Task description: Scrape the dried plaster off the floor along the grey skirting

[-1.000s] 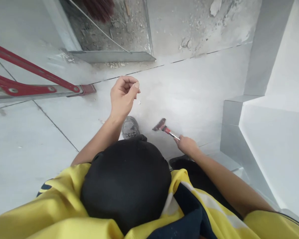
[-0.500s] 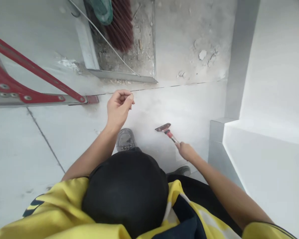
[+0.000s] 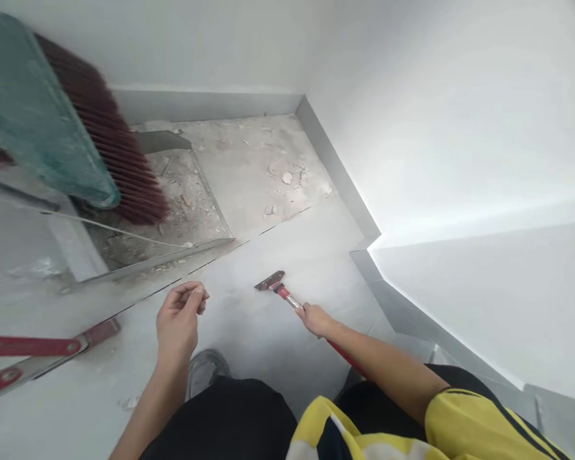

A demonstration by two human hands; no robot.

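Note:
My right hand [image 3: 315, 319] is closed around the handle of a long-handled scraper [image 3: 287, 296]. The scraper has a wide dark head and a red and silver shaft, and its head is over the pale tiled floor [image 3: 249, 338]. Whether the blade touches the tiles I cannot tell. To the left, my left hand [image 3: 179, 316] hovers over the floor with curled fingers and the thumb pressed to them. Anything between those fingertips is too small to make out. Beneath it, a dark shoe [image 3: 206, 370] shows beside my knee.
A broom [image 3: 110, 140] with dark red bristles and a green head hangs over a metal dustpan [image 3: 172, 259] full of rubble. A red and silver ladder leg [image 3: 76, 348] stands at lower left. Grey skirting [image 3: 340, 166] follows the white walls. Plaster crumbs [image 3: 287, 178] lie near the corner.
The view has swung up and to the right, so the broom and dustpan appear further left and lower. Both hands keep nearly the same pose, with the scraper still in my right hand.

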